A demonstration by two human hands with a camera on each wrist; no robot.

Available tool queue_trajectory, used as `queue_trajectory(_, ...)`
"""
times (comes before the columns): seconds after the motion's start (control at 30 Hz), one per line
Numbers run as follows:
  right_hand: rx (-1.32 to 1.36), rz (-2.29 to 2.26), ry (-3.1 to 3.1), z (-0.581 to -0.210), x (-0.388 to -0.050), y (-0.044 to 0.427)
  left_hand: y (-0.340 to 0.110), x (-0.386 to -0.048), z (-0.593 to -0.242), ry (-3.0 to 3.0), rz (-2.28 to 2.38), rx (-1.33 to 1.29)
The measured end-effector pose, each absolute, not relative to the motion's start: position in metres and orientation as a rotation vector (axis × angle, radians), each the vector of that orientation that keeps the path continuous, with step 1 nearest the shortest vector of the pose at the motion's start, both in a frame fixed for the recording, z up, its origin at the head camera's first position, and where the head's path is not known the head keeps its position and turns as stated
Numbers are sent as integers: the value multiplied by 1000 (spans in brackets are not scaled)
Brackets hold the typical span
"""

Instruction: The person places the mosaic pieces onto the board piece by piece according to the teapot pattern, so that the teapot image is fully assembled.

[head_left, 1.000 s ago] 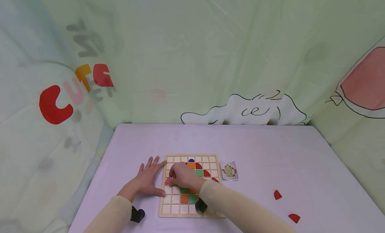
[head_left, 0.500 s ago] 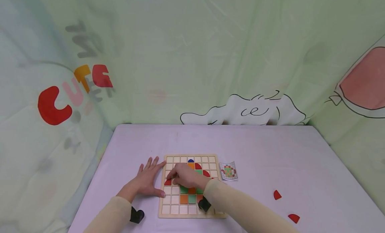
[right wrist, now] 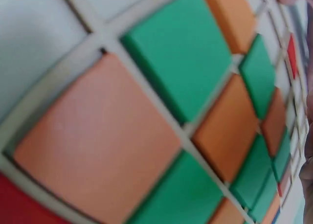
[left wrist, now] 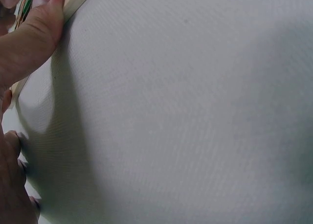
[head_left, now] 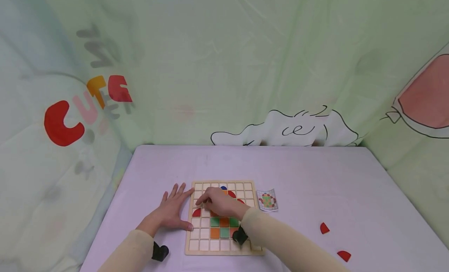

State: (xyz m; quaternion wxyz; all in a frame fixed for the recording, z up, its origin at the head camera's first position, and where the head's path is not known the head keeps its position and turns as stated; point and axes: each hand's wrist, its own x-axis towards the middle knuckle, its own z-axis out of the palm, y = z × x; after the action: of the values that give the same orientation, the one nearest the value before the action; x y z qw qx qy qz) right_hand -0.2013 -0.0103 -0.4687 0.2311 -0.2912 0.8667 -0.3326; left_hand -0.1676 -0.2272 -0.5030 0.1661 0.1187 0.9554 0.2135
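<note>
A wooden grid board [head_left: 224, 253] lies on the table, with orange and green squares [head_left: 214, 222], red quarter-circles and a blue piece [head_left: 223, 188] in its cells. My left hand [head_left: 171, 212] is spread flat beside it, thumb and a fingertip touching its left rim; the left wrist view shows the thumb [left wrist: 34, 40] against that rim. Above the board is my right hand [head_left: 222, 202], index finger pointing left and nothing visible in its grasp. Just below that fingertip, a red quarter-circle [head_left: 197, 213] sits in a left-column cell. The right hand and sleeve hide part of the pattern.
A small printed pattern card [head_left: 268, 200] lies right of the board. Farther right, two loose red quarter-circles [head_left: 324, 228] rest on the pale tablecloth [head_left: 298, 174]. Printed curtains [head_left: 224, 69] stand behind the table and at both sides.
My right hand has let go of the red quarter-circle, leaving it in its cell, and has drawn slightly up and right. My left hand keeps its place.
</note>
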Motion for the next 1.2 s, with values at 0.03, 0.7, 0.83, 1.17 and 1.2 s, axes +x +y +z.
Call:
queue_trajectory(0.03, -808, -943, 2379, -467, -202, -7, -227, -167, -502, 2720, 610, 336)
queue_trajectory(0.7, -691, -1136, 2498, -436, -192, 142, -229, -168, -504, 2729, 602, 319)
queue_trajectory(0.83, -619, -1124, 2565, -434, -185, 181, -229, -168, -504, 2726, 612, 325)
queue_trajectory(1.17, -413, -1110, 2639, -442, -160, 264, -226, -167, -505, 2720, 623, 323)
queue_trajectory(1.2, -396, -1108, 2638, -444, -156, 271, -226, -167, -505, 2720, 621, 326)
